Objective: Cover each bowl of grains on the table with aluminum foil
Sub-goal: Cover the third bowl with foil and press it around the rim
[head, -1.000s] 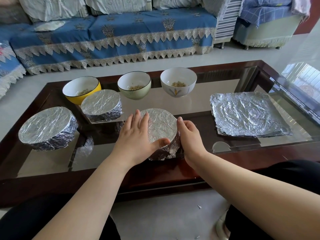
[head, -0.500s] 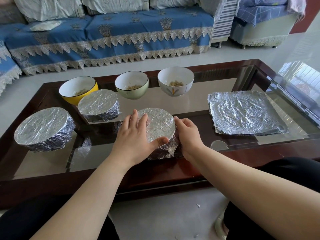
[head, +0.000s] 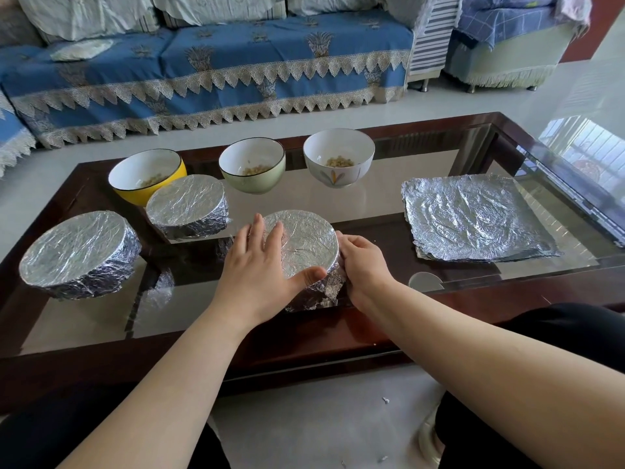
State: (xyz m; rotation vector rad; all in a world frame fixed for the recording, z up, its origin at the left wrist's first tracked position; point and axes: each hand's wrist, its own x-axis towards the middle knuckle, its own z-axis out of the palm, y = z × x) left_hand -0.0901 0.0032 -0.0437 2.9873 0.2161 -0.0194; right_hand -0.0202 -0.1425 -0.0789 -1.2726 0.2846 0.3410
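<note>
My left hand (head: pixel 260 275) lay flat, fingers spread, on the foil-covered bowl (head: pixel 304 245) standing upright near the counter's (head: pixel 338 204) front edge, while my right hand (head: pixel 363 265) curled round its side, pressing foil.

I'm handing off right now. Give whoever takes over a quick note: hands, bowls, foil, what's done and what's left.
Left hand: flat on the foil top of the near bowl.
Right hand: fingers curled against that bowl's foil side, pressing it in.
Done: two wrapped bowls at left; the near one almost finished.
Left: yellow bowl, green bowl, white bowl, all open with grains.
Foil sheets: stacked at right.
</note>
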